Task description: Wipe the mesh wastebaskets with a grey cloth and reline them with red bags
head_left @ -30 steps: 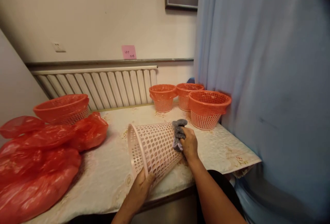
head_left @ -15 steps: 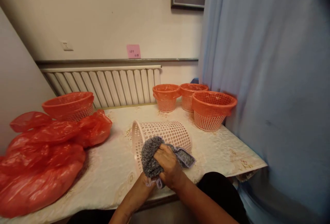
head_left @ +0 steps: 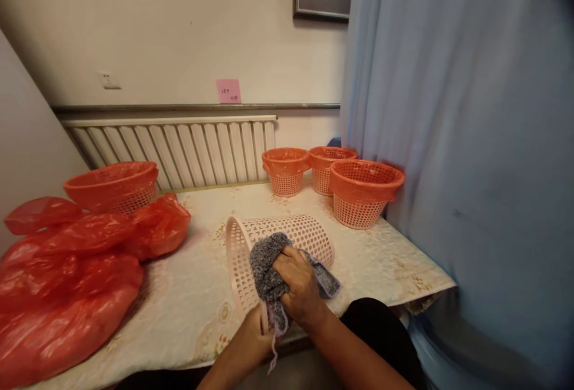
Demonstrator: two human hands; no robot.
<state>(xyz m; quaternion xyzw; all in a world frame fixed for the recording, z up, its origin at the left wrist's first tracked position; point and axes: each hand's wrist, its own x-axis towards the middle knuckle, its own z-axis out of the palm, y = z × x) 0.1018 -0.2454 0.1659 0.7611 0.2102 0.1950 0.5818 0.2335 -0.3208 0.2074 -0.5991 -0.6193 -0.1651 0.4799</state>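
One basket (head_left: pixel 309 231) lies on its side at lower centre, its open end left, long axis left-to-right. Left hand (head_left: pixel 255 327) clasps its rim; right hand (head_left: pixel 298 285) is closed on one cloth (head_left: pixel 265 264).

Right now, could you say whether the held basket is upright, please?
Tipped: the held basket is on its side, opening toward the picture's left.

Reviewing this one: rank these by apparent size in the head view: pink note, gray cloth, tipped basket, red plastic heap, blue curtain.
Largest to smallest:
1. Blue curtain
2. Red plastic heap
3. Tipped basket, partly hidden
4. Gray cloth, bunched
5. Pink note

True sizes are unsure, since distances from the camera differ.
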